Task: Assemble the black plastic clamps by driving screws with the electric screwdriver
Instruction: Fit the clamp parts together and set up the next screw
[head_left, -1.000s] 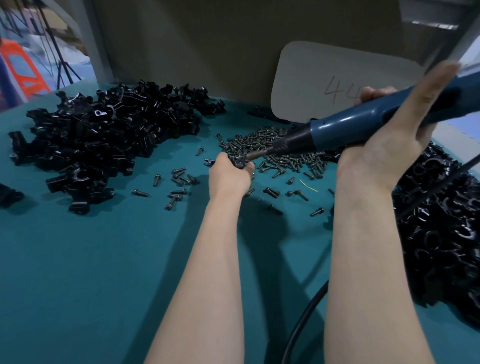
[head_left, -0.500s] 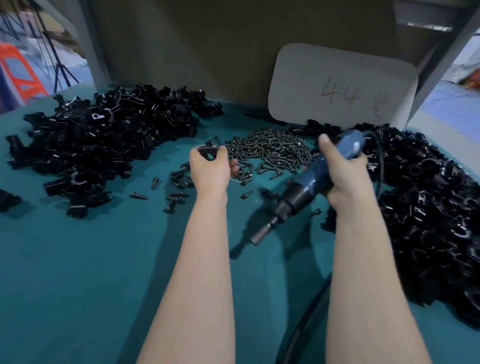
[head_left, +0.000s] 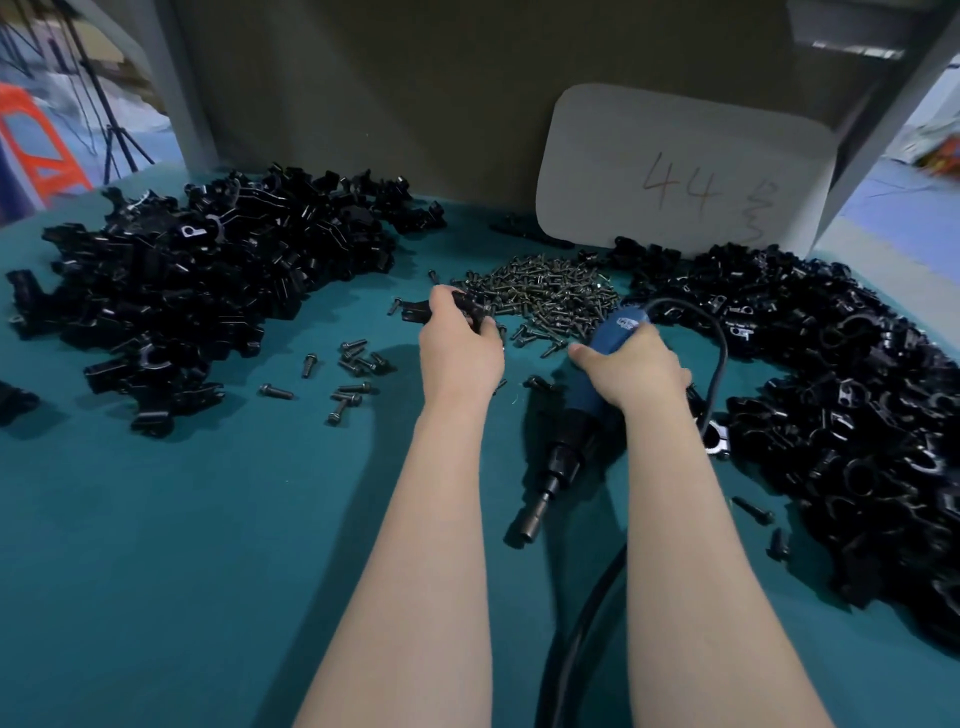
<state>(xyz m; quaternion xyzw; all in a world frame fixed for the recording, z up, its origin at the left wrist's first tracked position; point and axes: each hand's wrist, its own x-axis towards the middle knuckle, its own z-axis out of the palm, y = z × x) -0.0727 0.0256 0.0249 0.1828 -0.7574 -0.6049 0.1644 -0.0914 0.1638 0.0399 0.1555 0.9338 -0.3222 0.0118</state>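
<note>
On the teal-covered bench (head_left: 208, 545), the left hand (head_left: 460, 353) reaches to the far middle, its grip pinching a small black plastic clamp (head_left: 418, 313) at the near-left edge of the heap of dark metal screws (head_left: 545, 296). Just to the right, the right hand (head_left: 631, 371) has its grip wrapped round the blue electric screwdriver (head_left: 576, 426). The tool lies low over the bench, its black bit end pointing near, and its black cable (head_left: 582, 623) runs along the right forearm. A big pile of black clamps (head_left: 208, 275) lies far left and another pile (head_left: 857, 405) on the right. Loose screws (head_left: 353, 374) lie scattered left of the hands.
</note>
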